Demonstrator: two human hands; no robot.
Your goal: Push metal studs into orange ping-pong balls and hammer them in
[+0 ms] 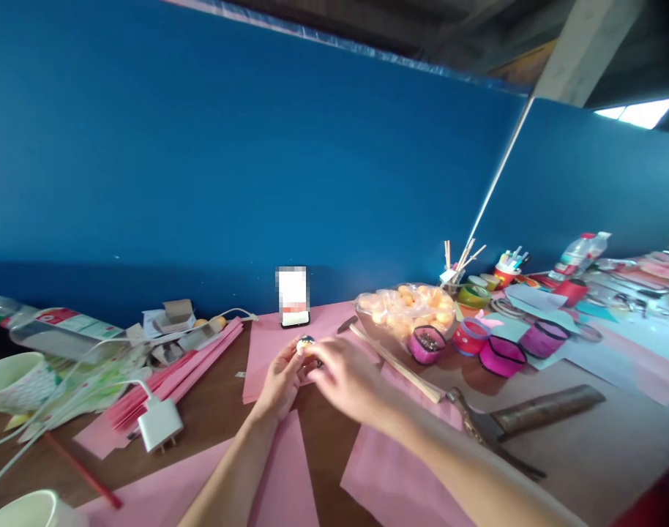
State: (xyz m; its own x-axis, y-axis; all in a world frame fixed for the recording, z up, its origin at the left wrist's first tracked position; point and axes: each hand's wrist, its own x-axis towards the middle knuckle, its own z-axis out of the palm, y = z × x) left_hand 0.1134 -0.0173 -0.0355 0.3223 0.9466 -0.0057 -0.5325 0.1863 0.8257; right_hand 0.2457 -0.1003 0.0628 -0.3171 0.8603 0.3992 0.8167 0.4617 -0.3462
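Both hands meet above the pink paper (260, 366) near the middle of the table. My left hand (282, 377) holds a small pale yellow ball (306, 350) with a dark patch on top, its fingers closed around it from the left. From the right, my right hand (339, 373) reaches over with its fingertips pressed to the same ball; whether they pinch some smaller piece is hidden. Behind the hands a phone (295, 296) stands upright against the blue wall. A bag of pale orange balls (408, 307) lies to the right, beside a magenta cup (427, 344) of small dark pieces.
At the left are a white charger (159, 423), cables, a green-rimmed bowl (16, 380), a lying bottle (65, 329) and a red stick (85, 468). A wooden piece (551, 408), more magenta cups (502, 356) and bottles (573, 256) stand or lie right.
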